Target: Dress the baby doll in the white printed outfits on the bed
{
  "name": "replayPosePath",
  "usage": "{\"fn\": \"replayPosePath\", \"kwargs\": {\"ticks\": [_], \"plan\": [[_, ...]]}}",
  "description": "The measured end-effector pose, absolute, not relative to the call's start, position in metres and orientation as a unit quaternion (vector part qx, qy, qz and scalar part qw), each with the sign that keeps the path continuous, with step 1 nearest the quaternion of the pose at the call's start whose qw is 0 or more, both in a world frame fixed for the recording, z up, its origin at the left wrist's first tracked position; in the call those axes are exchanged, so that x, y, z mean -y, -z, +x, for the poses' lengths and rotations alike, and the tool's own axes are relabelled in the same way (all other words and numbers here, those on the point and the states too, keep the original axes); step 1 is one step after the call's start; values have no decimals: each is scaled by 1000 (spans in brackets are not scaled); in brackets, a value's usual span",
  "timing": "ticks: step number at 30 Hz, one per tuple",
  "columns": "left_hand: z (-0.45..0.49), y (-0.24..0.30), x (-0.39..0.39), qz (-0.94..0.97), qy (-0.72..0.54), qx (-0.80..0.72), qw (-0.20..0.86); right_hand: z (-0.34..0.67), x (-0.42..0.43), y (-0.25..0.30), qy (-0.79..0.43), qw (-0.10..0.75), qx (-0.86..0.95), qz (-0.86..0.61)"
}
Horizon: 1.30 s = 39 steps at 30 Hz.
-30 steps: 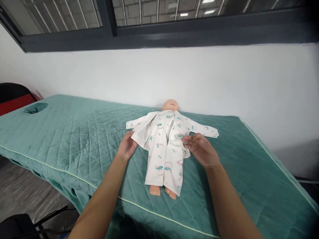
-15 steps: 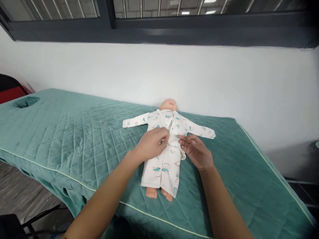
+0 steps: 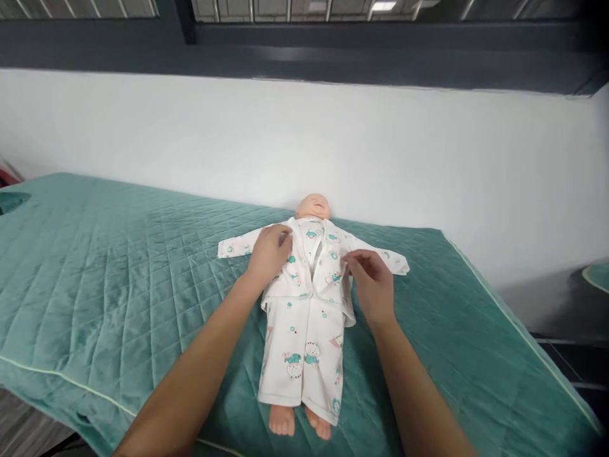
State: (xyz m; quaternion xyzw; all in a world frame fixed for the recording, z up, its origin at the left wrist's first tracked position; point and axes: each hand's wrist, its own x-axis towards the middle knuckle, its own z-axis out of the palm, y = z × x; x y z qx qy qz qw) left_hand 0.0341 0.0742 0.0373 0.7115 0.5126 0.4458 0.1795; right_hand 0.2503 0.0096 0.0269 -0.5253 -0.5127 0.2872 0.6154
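A baby doll (image 3: 314,206) lies on its back, its head toward the wall and its bare feet toward me. It wears a white printed baby jacket (image 3: 291,279) and matching trousers (image 3: 285,343). The jacket fronts meet near the hem and part higher up in a narrow V, showing an inner layer. My left hand (image 3: 270,254) is closed, fingers curled at the jacket's chest on the left, partly covering that sleeve. My right hand (image 3: 373,282) pinches the jacket's side on the right between thumb and forefinger. Both sleeves stretch outward.
Beneath the doll is a bed with a green quilted cover (image 3: 143,273) and pale piping. A white wall (image 3: 238,139) runs behind it, below a dark window frame (image 3: 333,54). The cover has a hole (image 3: 13,202) at far left.
My left hand has moved up and left from the jacket's middle to its chest, uncovering the front. My right hand has closed into a pinch at the side. The view has shifted nearer.
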Motion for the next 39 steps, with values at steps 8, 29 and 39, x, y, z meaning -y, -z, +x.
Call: {"fn": "replayPosePath", "kwargs": {"ticks": [8, 29, 39], "plan": [[76, -75, -128, 738, -396, -480, 261, 213, -104, -52, -113, 420, 582, -687], [75, -66, -133, 598, -463, -529, 386, 233, -111, -61, -367, 497, 520, -590], [75, -55, -140, 609, -462, -454, 458, 224, -110, -60, -291, 467, 536, -640]]}}
